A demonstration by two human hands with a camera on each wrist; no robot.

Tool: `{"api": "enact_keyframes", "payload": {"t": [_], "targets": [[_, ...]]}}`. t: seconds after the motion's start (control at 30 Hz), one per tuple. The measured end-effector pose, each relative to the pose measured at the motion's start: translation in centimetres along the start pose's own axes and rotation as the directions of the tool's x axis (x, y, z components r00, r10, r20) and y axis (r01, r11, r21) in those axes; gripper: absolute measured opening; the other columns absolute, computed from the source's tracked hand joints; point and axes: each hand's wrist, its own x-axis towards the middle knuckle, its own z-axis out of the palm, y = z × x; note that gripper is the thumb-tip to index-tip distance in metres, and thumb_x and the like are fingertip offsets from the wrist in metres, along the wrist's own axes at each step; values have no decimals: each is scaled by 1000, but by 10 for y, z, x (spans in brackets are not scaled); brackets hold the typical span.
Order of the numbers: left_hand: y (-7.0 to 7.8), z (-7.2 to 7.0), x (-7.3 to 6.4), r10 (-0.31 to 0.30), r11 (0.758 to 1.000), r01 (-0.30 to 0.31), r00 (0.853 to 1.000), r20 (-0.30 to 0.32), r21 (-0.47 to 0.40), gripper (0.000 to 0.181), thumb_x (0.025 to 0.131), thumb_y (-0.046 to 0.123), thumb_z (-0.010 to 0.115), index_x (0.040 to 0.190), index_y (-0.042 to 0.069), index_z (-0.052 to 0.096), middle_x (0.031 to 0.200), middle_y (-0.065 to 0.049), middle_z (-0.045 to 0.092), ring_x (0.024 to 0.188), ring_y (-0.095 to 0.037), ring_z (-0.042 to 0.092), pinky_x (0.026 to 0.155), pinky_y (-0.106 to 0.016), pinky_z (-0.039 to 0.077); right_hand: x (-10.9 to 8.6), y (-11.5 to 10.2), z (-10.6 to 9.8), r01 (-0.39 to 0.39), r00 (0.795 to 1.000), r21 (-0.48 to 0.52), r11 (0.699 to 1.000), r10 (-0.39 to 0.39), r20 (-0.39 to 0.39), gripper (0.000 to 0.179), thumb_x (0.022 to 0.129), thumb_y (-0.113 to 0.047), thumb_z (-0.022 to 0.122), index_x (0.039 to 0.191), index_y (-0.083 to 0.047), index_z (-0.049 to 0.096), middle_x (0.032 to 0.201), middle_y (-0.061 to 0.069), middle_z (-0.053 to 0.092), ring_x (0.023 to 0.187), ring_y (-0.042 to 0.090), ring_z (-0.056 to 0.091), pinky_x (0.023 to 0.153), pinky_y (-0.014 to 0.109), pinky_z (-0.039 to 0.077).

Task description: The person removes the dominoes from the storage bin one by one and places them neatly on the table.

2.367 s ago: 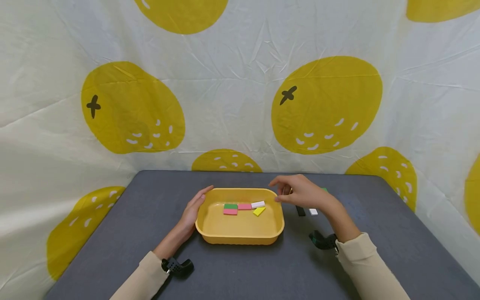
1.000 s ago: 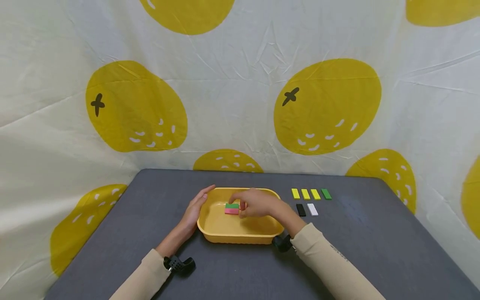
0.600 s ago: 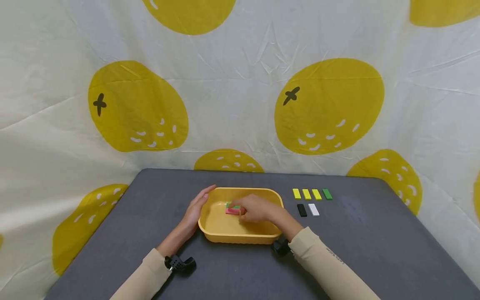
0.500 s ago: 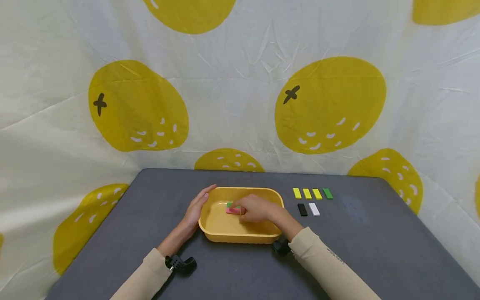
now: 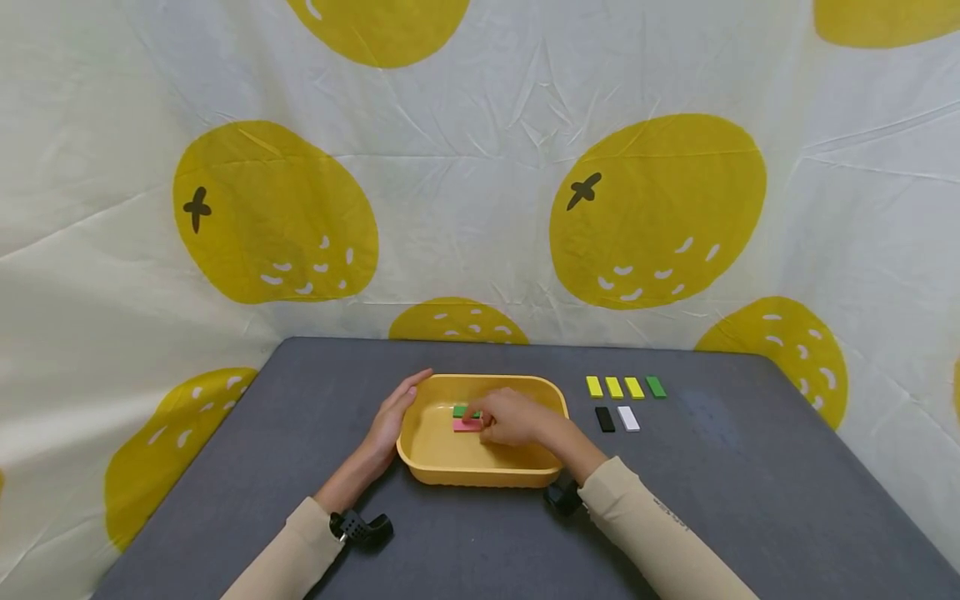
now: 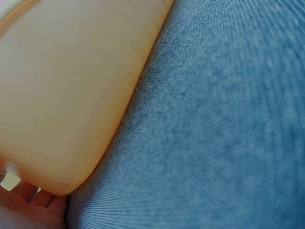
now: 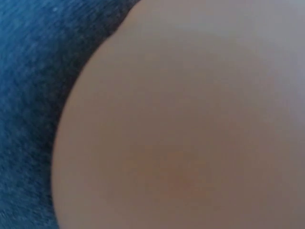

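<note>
A yellow plastic tub (image 5: 480,477) stands on the table. My left hand (image 5: 386,429) rests against its left side, fingers stretched along the wall; in the left wrist view part of that hand (image 6: 38,207) shows at the tub's corner (image 6: 62,157). Inside the tub lie a green domino-like block (image 5: 461,412) and a pink one (image 5: 465,426), with a narrow gap between them. My right hand (image 5: 513,417) reaches in over the right wall, its index finger and thumb pinching the pink block's right end. This hand covers the floor of the tub beneath it.
Right of the tub, a row holds several yellow blocks (image 5: 614,387) and a green block (image 5: 656,387). In front of them lie a black block (image 5: 604,419) and a white block (image 5: 628,418). A fruit-print curtain (image 5: 465,225) hangs behind the grey table (image 5: 720,492).
My right hand has moved from above the tub's right rim into the tub, covering its right-hand blocks. The pink block has shifted slightly towards me, away from the green one. The left hand stays put.
</note>
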Motion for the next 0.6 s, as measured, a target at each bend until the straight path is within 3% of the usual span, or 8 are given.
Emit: {"api": "enact_keyframes", "payload": {"t": [0.43,0.6], "targets": [[0,-1,0,2,1000,-2,1000,2,10,48,115,24,29,160,9,39,167,-11,35,154,-32,34,126,-54,26,-1,-3,-2,12,999,-23,1000,-13,-51,15,89,-10,74,104,-12,79,99,1,73,90,16,63,87,34,54],[0,-1,0,8,1000,-8,1000,7,5,48,115,24,29,159,9,39,167,-11,35,155,-32,32,126,-54,26,-1,-5,-1,-3,999,-26,1000,2,-37,19,89,-12,77,108,-14,76,90,-3,71,81,11,61,78,28,53]]}}
